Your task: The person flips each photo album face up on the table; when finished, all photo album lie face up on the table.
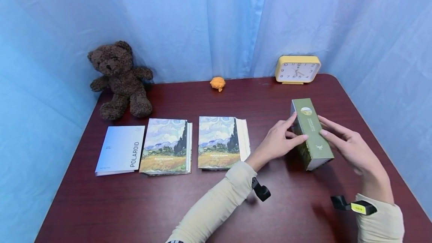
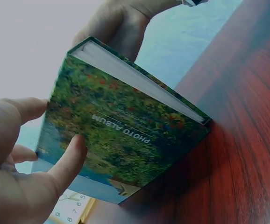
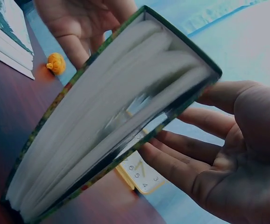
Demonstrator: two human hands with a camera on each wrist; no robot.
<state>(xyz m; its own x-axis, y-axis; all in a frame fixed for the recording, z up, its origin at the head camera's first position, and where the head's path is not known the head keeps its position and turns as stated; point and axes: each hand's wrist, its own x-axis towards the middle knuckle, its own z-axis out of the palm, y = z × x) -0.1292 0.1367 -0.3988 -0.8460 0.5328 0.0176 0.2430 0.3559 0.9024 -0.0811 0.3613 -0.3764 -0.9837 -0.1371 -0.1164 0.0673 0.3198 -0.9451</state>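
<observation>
A green photo album stands tilted on the right of the table, spine uppermost, with its painted cover towards my left hand. My left hand touches that side, with the thumb on the cover and fingertips at the spine edge. From the other side my right hand presses it, its extended fingers lying along the other cover and its thumb by the spine. White pages show loosely fanned between the covers. One lower corner of the album meets the tabletop.
Left of my hands lie two landscape-covered photo albums and a pale blue POLAROID album. Behind them sits a brown teddy bear. An orange crumpled item and a yellow clock stand along the table's back edge.
</observation>
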